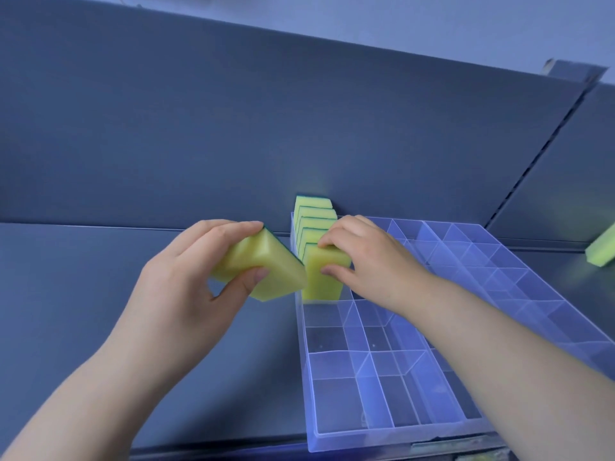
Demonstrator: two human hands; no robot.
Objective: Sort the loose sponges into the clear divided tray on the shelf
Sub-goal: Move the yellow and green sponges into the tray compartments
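**A:** What could go wrong here, starting nearest us?

**B:** The near compartments of the clear divided tray (311, 410) hold nothing. It looks like light plastic lying on the shelf (66, 294), so a sideways shove while wedging a sponge in could slide it. Just outside the tray's left wall, the left hand (179, 281) grips the held sponge (276, 261) at a tilt, thumb underneath and fingers curled over the top. The foam is soft, so it may squash and catch on a divider rather than drop in.

**A:** And the other hand?

**B:** The right hand (369, 261) pinches the front sponge (321, 287) in the tray's far-left part, thumb on its near face and fingers over its top. If that hand lets go too soon, I'd guess the row of sponges (316, 217) behind it leans forward and closes the slot.

**A:** How do the sponges look?

**B:** They're yellow foam blocks with a dark green scouring layer. The row stands on edge, packed face to face toward the tray's far-left corner. One more loose sponge (602, 251) lies past the tray's right side, partly cut off by the frame's edge.
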